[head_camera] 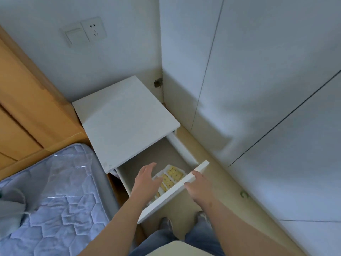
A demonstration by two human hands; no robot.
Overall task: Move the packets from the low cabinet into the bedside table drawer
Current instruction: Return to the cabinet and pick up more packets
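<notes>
The white bedside table (125,119) has its drawer (173,193) pulled out toward me. Inside the drawer lie several clear packets of yellow crackers (171,177), side by side near the front panel. My left hand (147,179) hovers over the drawer with fingers spread and relaxed, just above the left packets, and partly hides them. My right hand (198,184) rests on the top edge of the drawer's front panel; its fingers lie over the edge, and whether they curl round it does not show.
A mattress (55,196) wrapped in plastic lies at the left, beside a wooden headboard (24,108). White wardrobe doors (258,89) fill the right side. A socket and switch (84,32) sit on the wall above. My legs and shoes stand just below the drawer.
</notes>
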